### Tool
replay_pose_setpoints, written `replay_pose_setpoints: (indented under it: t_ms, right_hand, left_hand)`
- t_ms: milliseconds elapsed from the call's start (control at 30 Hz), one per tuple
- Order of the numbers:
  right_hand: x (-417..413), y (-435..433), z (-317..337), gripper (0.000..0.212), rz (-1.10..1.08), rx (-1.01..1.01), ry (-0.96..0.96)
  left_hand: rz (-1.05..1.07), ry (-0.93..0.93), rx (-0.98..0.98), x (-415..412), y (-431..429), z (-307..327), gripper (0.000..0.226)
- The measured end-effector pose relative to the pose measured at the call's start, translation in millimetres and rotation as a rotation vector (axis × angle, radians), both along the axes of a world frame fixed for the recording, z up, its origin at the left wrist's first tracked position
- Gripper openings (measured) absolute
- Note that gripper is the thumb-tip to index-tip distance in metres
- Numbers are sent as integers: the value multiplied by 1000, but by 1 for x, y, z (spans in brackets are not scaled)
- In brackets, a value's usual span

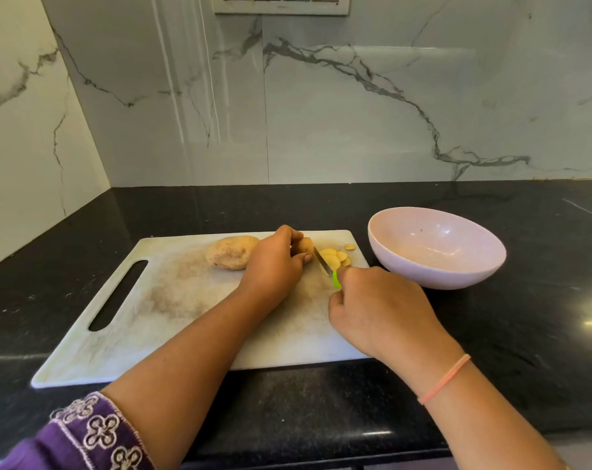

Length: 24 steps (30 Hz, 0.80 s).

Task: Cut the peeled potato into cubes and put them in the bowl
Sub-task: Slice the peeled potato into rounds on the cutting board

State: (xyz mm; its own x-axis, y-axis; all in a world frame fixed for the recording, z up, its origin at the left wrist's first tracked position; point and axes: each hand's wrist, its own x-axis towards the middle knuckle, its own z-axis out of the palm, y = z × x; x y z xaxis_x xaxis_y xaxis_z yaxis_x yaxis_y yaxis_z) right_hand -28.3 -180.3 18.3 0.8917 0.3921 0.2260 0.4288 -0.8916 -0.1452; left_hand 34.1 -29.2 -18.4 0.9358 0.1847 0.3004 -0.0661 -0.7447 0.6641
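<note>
On the white cutting board my left hand grips a piece of potato near the board's far right corner. My right hand holds a knife by its green handle, and the blade stands against the cut end of that piece. Several thin yellow slices lie just right of the blade, with one small bit beyond them. A second whole potato rests on the board left of my left hand. The pale pink bowl sits to the right of the board, with no potato in it.
The board lies on a black stone counter that runs into a corner of marble-patterned wall. The board's handle slot is at its left end. A switch panel hangs on the wall above.
</note>
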Motion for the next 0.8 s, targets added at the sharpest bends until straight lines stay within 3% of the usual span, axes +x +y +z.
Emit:
replay_pose_setpoints:
  t_ms: [100, 333, 800]
  right_hand:
    - [2, -8, 0, 34, -70, 105, 73]
    - [8, -12, -11, 40, -87, 332, 62]
    - [20, 15, -10, 38, -44, 269, -75]
  left_hand:
    - [-1, 6, -14, -1, 0, 1, 35]
    - [-25, 7, -71, -4, -3, -3, 36]
    - [-37, -18, -85, -4, -1, 2, 37]
